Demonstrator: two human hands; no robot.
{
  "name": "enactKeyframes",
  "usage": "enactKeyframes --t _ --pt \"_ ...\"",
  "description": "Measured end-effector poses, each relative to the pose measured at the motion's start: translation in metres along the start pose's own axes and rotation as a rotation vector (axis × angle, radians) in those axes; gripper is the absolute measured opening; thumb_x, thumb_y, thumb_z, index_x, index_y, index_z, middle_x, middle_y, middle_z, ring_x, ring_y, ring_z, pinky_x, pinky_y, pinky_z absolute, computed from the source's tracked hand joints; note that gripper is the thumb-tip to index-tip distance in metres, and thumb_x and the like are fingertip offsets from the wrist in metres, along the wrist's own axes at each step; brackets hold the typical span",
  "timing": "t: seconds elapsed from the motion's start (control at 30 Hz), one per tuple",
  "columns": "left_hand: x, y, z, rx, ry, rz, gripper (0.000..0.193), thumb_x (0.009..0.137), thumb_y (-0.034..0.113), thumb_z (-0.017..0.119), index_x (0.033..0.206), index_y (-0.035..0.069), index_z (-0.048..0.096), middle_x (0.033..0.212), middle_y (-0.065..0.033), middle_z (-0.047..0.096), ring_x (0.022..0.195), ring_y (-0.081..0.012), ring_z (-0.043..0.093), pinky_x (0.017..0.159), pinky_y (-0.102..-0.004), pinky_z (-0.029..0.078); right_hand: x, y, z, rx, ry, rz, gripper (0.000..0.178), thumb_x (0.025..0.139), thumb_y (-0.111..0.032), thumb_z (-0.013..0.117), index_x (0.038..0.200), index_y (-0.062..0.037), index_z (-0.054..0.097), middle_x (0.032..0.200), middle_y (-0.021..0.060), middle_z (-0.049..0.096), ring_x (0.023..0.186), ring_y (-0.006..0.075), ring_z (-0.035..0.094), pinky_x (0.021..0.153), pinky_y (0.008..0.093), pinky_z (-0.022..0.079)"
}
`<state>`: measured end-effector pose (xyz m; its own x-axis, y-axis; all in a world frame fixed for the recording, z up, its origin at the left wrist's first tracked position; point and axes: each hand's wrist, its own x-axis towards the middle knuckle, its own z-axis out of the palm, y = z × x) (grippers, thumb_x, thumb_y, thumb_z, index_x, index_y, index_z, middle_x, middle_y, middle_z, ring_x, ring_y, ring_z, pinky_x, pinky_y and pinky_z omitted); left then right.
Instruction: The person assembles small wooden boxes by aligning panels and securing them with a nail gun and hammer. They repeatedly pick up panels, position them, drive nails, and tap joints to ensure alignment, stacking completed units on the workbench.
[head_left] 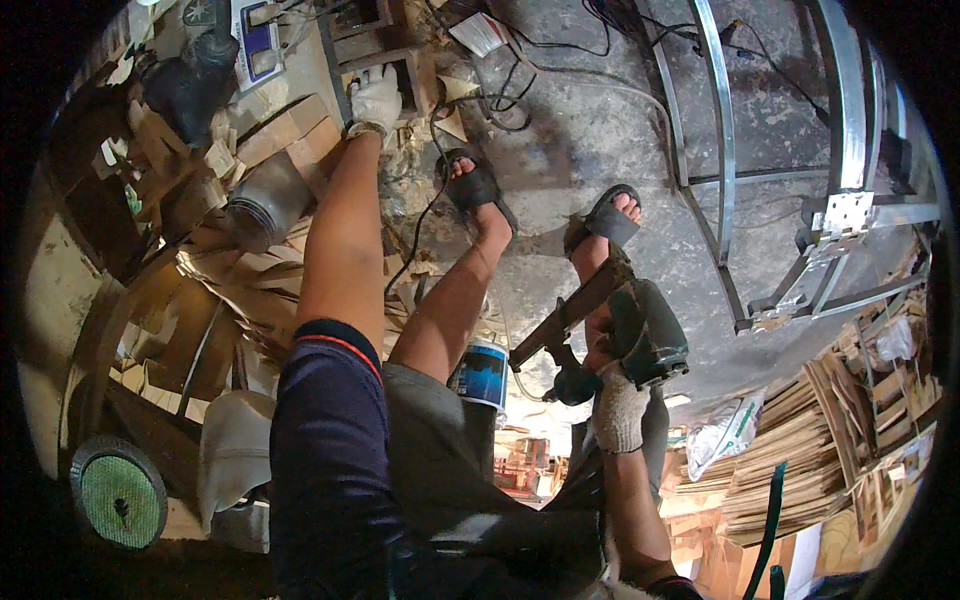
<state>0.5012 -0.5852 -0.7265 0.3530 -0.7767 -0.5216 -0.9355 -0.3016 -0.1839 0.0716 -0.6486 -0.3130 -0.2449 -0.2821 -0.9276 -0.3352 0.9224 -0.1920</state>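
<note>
My right hand (620,405), in a knitted glove, is wrapped round the handle of a nail gun (648,330). The tool has a dark green body, and its long magazine (575,308) slants over my right shin. Far ahead on the left, my gloved left hand (375,98) is closed at the corner of a wooden frame (408,75) on the floor. Its fingertips are partly hidden against the wood. Beside that frame a black cable (432,210) runs down past my left foot.
A steel tube frame (725,120) stands on the right, with stacked wood strips (790,465) and a white bag (722,437) nearer. A blue bucket (482,372) sits between my legs. Cardboard scraps (290,130), a clear jar (265,207) and a round green-meshed object (118,492) lie left.
</note>
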Motion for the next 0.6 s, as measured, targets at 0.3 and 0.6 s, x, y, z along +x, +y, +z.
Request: enactKeyframes --t 0.3,0.6 --pt "-0.002 0.011 -0.033 -0.325 -0.204 -0.136 0.051 0.085 0.028 0.067 0.131 0.008 0.06 0.145 -0.0206 0.051 0.128 -0.0394 0.054 0.103 -0.0495 0.048 0.001 0.013 -0.002 0.142 -0.026 0.01 0.024 0.085 -0.002 0.069 0.109 -0.0038 0.067 0.097 0.0036 0.068 0.085 0.0146 0.064 0.078 0.0333 0.054" --pt "-0.043 0.047 -0.056 -0.398 0.439 -0.281 0.023 0.086 0.012 0.068 0.105 0.0 0.064 0.111 -0.0187 0.067 0.096 -0.039 0.065 0.077 -0.0432 0.054 0.009 0.022 -0.007 0.103 -0.063 0.046 0.037 0.088 -0.003 0.069 0.124 -0.001 0.062 0.111 0.0066 0.067 0.092 0.0187 0.066 0.08 0.0347 0.054"
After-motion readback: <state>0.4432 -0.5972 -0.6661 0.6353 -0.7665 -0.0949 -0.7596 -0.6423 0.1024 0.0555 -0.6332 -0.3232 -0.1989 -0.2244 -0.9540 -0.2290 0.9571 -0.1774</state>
